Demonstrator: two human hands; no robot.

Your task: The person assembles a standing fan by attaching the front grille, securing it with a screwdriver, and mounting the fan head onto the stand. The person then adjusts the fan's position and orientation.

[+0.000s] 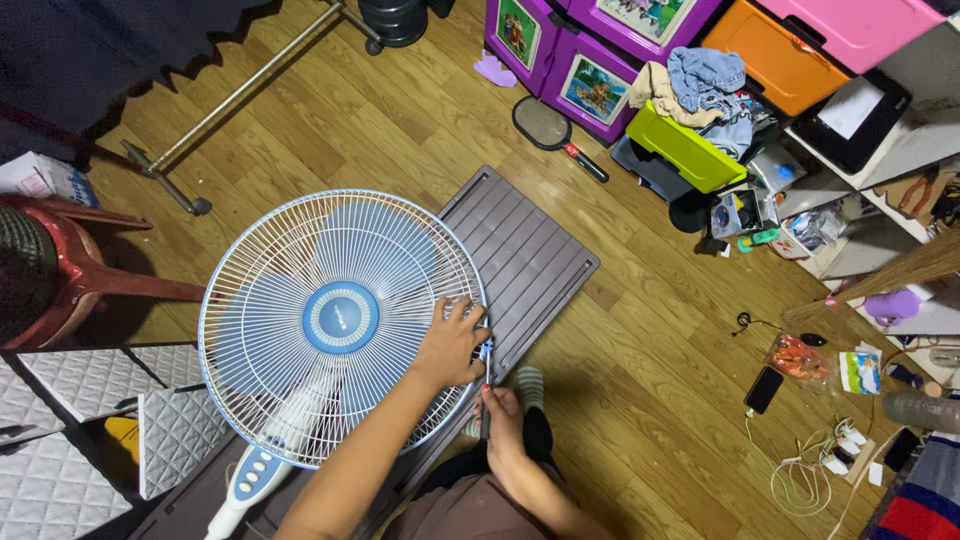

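Fan (340, 325) is laid face-up over a grey plastic panel (530, 255) on the wood floor (650, 340). Front grille (300, 250) is still fitted; blades remain covered. Left hand (450, 345) is pressed on the grille rim at its right edge, fingers curled over the wires. A screwdriver (487, 375) is gripped by the right hand (500, 415), fingers closed around the handle, tip set at the rim clip. Judged: rim fastener being worked, grille not yet off, so the job looks early. Nothing removed is seen beside the fan.
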